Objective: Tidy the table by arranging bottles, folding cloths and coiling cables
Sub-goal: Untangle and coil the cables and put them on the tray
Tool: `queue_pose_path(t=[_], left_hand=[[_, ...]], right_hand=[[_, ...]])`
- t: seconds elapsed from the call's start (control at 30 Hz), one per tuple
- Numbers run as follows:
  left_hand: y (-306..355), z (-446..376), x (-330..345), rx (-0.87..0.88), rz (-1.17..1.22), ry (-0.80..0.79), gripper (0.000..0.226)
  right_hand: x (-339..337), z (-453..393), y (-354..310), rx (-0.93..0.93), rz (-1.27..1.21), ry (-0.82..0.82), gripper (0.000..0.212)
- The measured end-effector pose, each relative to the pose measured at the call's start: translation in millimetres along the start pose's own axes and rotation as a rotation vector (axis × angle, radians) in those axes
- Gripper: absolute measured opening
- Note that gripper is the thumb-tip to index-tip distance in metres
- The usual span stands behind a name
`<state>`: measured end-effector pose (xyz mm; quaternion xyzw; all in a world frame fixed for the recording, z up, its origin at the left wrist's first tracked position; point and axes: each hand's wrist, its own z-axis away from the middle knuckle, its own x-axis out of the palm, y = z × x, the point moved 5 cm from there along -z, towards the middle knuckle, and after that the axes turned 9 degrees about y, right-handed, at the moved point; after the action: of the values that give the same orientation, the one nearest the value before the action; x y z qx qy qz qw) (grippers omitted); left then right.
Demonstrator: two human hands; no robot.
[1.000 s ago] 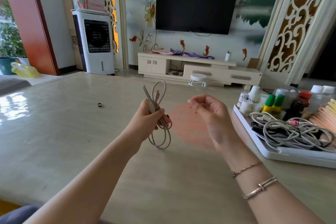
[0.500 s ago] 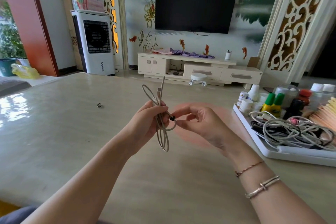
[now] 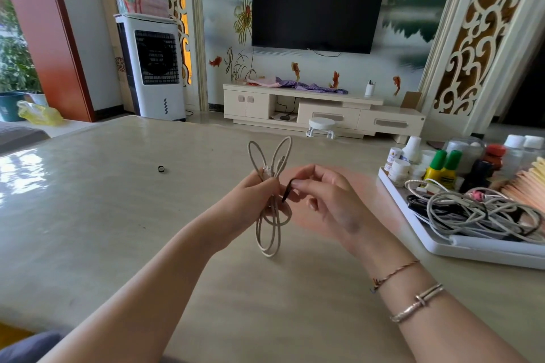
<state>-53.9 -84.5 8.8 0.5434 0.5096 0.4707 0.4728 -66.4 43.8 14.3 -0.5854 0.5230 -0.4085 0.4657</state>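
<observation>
So the left hand [image 3: 250, 200] fingers wrap the looped cable [image 3: 269, 209] mid-bundle, right hand [image 3: 321, 200] fingertips pinching a black tie [image 3: 286, 192] beside it; bottle labels unreadable.

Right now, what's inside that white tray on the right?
The white tray holds a tangle of cables at the front, with small bottles and white jars standing behind. Peach cloths lie at its right edge. Whatever lies under the cables is covered.

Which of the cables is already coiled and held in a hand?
The beige cable, gripped as a looped bundle by the left hand. The other cables lie tangled in the white tray.
</observation>
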Motion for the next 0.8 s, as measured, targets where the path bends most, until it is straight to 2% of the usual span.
queue_pose_path(t=[0.13, 0.23, 0.33, 0.4, 0.5, 0.63, 0.7, 0.77, 0.8], left_hand=[[8.3, 4.8, 5.5, 0.046, 0.081, -0.093, 0.031], [6.0, 1.3, 5.4, 0.037, 0.149, -0.078, 0.014], [3.6, -1.0, 4.3, 0.08, 0.055, -0.014, 0.01], [6.3, -0.6, 1.0, 0.132, -0.003, 0.038, 0.009], [7.0, -2.7, -7.3, 0.185, -0.103, 0.146, 0.01], [3.4, -3.9, -7.1, 0.245, -0.204, 0.221, 0.012], [4.5, -3.8, -7.3, 0.272, -0.252, 0.255, 0.011], [9.1, -4.8, -9.9, 0.307, -0.267, 0.304, 0.01], [11.4, -6.0, -10.9, 0.318, -0.248, 0.323, 0.01]], right_hand=[[-3.1, -4.4, 2.1, 0.033, -0.066, 0.113, 0.009], [4.8, -3.0, -0.7, 0.086, -0.317, 0.085, 0.012], [5.3, -3.4, -1.3, 0.135, -0.417, 0.097, 0.013], [-2.1, -5.1, -3.0, 0.092, -0.207, 0.11, 0.009], [-2.1, -3.2, -7.3, 0.018, 0.245, -0.023, 0.009], [2.3, -1.7, -8.5, 0.037, 0.389, -0.207, 0.027], [2.2, -0.4, -3.7, 0.129, 0.221, -0.333, 0.03], [4.3, 3.7, -3.4, 0.299, -0.342, -0.368, 0.022], [4.4, 4.7, -4.1, 0.355, -0.65, -0.323, 0.012]])
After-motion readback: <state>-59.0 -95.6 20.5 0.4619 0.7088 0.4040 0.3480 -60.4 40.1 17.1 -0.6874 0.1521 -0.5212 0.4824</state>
